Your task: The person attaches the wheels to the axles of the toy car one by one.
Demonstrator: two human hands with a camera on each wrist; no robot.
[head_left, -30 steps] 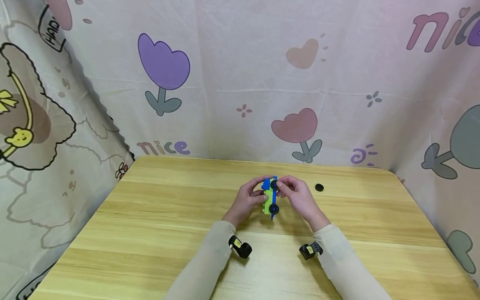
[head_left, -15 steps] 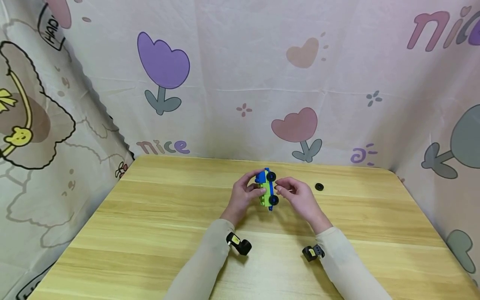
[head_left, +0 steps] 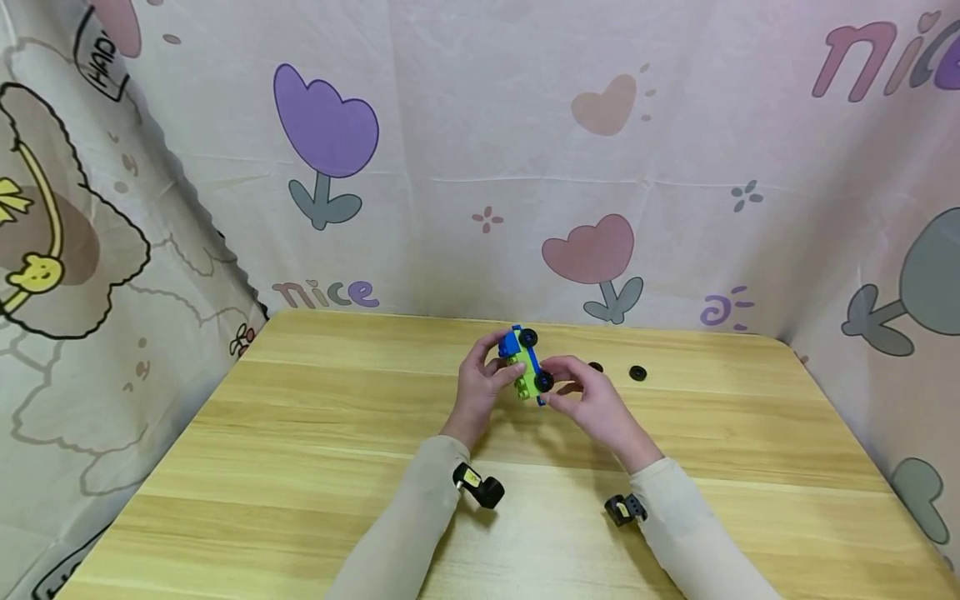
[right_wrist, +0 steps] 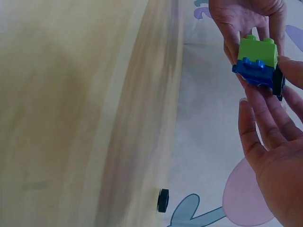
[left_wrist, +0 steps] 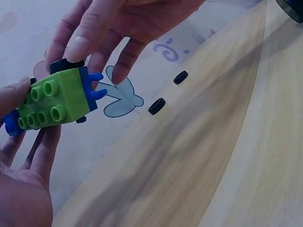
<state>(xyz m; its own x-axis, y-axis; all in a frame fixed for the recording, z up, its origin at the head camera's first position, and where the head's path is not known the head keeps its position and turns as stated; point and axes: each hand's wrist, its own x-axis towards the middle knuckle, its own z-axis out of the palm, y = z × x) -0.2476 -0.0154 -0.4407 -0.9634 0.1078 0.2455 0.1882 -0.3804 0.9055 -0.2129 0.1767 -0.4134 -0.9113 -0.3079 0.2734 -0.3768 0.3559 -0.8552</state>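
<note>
My left hand (head_left: 477, 390) holds a toy car of building blocks (head_left: 528, 381), tilted on its side above the table. Its body is lime green with studs, the base and one end blue. Two black wheels show along the side facing right, one near the blue end (head_left: 528, 337) and one at the lower end. With thumb and forefinger, my right hand (head_left: 588, 402) pinches the lower wheel (head_left: 543, 382). In the left wrist view its thumb presses on that wheel (left_wrist: 66, 65), while the other fingers spread away from the car. The far-side wheels are mostly hidden.
On the wooden table (head_left: 337, 433), a loose black wheel (head_left: 638, 373) lies right of my right hand. A second loose wheel (head_left: 596, 367) shows partly behind that hand. A printed cloth (head_left: 450, 150) hangs along the table's back edge.
The car has moved up and left and tilted further. My right hand has gone from the upper wheel to the lower one. The second loose wheel has come into sight behind it.
</note>
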